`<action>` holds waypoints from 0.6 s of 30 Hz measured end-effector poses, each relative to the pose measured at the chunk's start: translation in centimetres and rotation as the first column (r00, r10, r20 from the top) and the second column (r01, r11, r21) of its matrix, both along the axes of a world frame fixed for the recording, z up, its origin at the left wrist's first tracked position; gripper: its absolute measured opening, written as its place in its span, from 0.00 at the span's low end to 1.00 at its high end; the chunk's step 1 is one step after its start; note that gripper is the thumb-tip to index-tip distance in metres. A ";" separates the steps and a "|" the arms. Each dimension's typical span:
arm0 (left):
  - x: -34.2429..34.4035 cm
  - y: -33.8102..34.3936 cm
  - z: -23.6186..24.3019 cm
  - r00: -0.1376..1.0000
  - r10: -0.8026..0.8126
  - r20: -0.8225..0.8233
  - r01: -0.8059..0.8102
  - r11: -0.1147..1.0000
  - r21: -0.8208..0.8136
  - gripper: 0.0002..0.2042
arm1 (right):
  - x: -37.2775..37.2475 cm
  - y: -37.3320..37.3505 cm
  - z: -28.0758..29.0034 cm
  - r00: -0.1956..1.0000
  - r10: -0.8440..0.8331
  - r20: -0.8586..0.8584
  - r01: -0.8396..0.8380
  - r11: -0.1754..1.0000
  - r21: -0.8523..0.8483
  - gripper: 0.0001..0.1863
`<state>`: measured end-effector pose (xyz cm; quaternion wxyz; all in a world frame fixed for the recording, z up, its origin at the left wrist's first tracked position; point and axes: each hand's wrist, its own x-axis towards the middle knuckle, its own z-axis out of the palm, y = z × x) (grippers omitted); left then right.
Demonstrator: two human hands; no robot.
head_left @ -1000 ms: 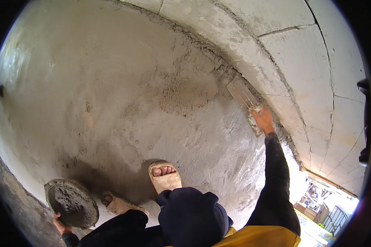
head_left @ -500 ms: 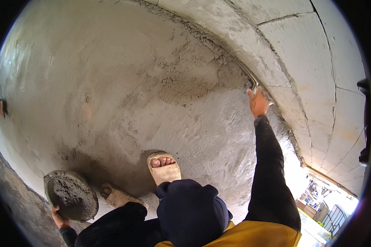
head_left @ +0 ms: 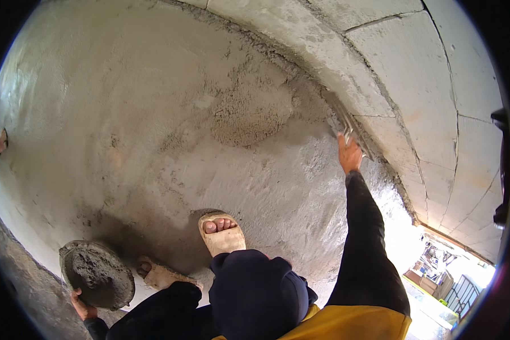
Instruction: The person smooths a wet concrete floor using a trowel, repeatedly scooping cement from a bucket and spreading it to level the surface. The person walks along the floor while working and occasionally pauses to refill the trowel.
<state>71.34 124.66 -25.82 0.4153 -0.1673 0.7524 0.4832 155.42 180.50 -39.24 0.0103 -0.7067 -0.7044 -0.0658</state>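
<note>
My right hand (head_left: 349, 154) reaches up and grips a flat plaster trowel (head_left: 345, 120), pressed against the wet grey render where it meets the pale block wall (head_left: 413, 85). A rough patch of fresh mortar (head_left: 249, 116) sits left of the trowel. Low at the left, my left hand (head_left: 82, 306) holds a round pan (head_left: 96, 275) filled with wet grey mortar by its lower rim. My dark sleeves and a dark cap (head_left: 255, 294) fill the bottom of the view.
My two feet in pale sandals (head_left: 221, 232) (head_left: 158, 275) stand on the grey plastered surface (head_left: 124, 113). Another person's hand (head_left: 0, 141) shows at the far left edge. A bright opening (head_left: 436, 272) with outdoor clutter lies at the lower right.
My right hand has drawn the trowel upward along the joint between render and block wall. The pan in my left hand has stayed about where it was.
</note>
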 end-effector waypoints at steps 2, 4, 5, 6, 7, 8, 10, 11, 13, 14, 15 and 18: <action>-0.1 0.0 -0.2 1.000 -0.002 -0.030 0.001 1.000 -0.028 0.26 | 1.2 -0.3 -1.0 0.925 0.331 0.186 -0.367 0.904 0.217 0.37; -0.4 0.0 -0.3 1.000 -0.014 -0.012 0.013 1.000 -0.025 0.26 | 2.0 0.2 -1.8 0.988 -0.118 0.095 0.123 0.991 -0.049 0.36; -0.5 -0.1 -0.3 1.000 -0.018 -0.010 0.017 0.999 -0.030 0.26 | 2.0 0.5 -2.2 0.958 -0.274 0.086 0.283 0.950 -0.133 0.36; -0.7 0.0 -0.2 1.000 0.007 -0.022 -0.008 0.999 -0.033 0.25 | 2.1 0.6 -2.2 0.958 -0.278 0.063 0.285 0.947 -0.147 0.37; -0.7 -0.1 -0.1 0.999 -0.005 -0.032 0.004 1.000 -0.030 0.25 | 1.8 0.2 -2.2 0.957 -0.288 0.025 0.287 0.937 -0.197 0.37; -0.7 0.0 0.0 0.999 -0.001 -0.037 0.000 0.999 -0.035 0.25 | 1.5 -0.5 -1.9 0.957 -0.292 0.003 0.288 0.944 -0.164 0.37; -0.3 0.3 0.1 1.000 0.000 0.003 0.000 1.000 0.015 0.24 | -0.1 -2.3 -1.4 0.966 -0.253 -0.054 0.251 0.967 -0.035 0.37; 0.0 0.5 0.2 0.999 0.016 -0.037 -0.016 1.000 -0.008 0.24 | -1.8 -3.6 -1.7 0.975 -0.206 -0.085 0.211 0.976 0.057 0.36; 0.5 1.0 0.4 1.000 -0.014 -0.005 0.014 0.999 0.041 0.24 | -5.1 -5.4 -1.6 0.868 -0.337 -0.365 0.325 0.941 -0.096 0.33; 0.8 1.3 0.4 0.999 -0.016 -0.034 0.016 1.000 -0.004 0.24 | -7.1 -5.5 -1.5 0.655 -0.524 -0.545 0.387 0.851 -0.354 0.31; 1.0 1.6 0.5 0.999 -0.021 -0.038 0.022 1.000 0.006 0.25 | -9.3 -5.2 -1.2 0.360 -0.679 -0.640 0.337 0.734 -0.590 0.28; 1.3 1.9 0.5 0.998 0.001 -0.059 0.001 1.000 0.021 0.25 | -17.4 -2.7 -1.0 -0.064 -0.787 -0.614 0.248 0.584 -0.773 0.19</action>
